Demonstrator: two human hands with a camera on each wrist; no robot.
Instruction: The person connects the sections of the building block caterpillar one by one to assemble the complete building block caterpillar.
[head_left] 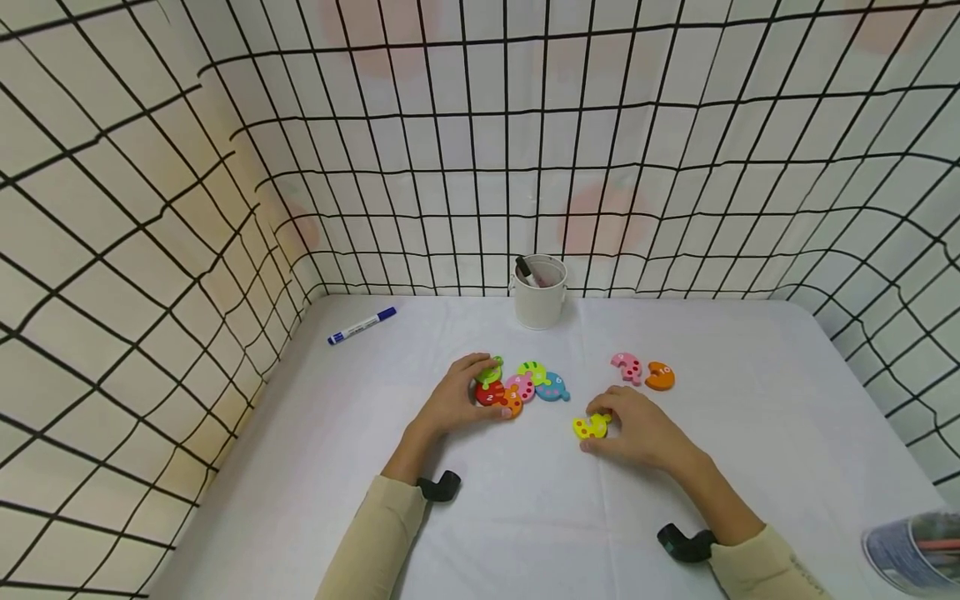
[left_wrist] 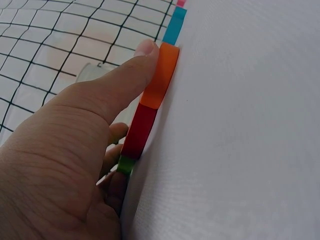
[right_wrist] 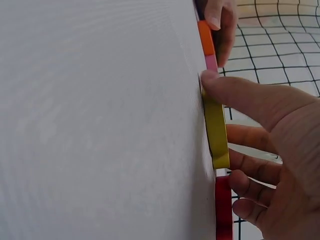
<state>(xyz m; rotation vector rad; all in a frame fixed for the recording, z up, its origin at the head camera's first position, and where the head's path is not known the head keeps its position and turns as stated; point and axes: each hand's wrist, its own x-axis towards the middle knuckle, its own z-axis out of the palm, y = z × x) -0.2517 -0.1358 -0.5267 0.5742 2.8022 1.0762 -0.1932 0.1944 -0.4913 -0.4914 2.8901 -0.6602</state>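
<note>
Numbered, fish-like puzzle pieces lie linked in a cluster on the white cloth. My left hand [head_left: 452, 400] holds the cluster's left end, thumb against the orange piece [left_wrist: 161, 77] and fingers around the green piece [head_left: 490, 374]. Between these sits the red piece [head_left: 491, 393]; the pink piece [head_left: 521, 386], lime piece [head_left: 532, 372] and blue piece [head_left: 552, 387] continue rightward. My right hand [head_left: 637, 429] pinches a yellow spotted piece [head_left: 590, 427], apart from the cluster. Beside it, the right wrist view shows a red piece [right_wrist: 224, 207], hidden in the head view.
Farther right lie a loose pink piece [head_left: 627, 367] and an orange piece [head_left: 660, 376]. A white bucket [head_left: 538, 302] with a marker stands at the back. A blue-capped marker [head_left: 362, 326] lies back left. A pencil container [head_left: 903, 558] stands front right. Black grid netting [head_left: 506, 171] surrounds the table.
</note>
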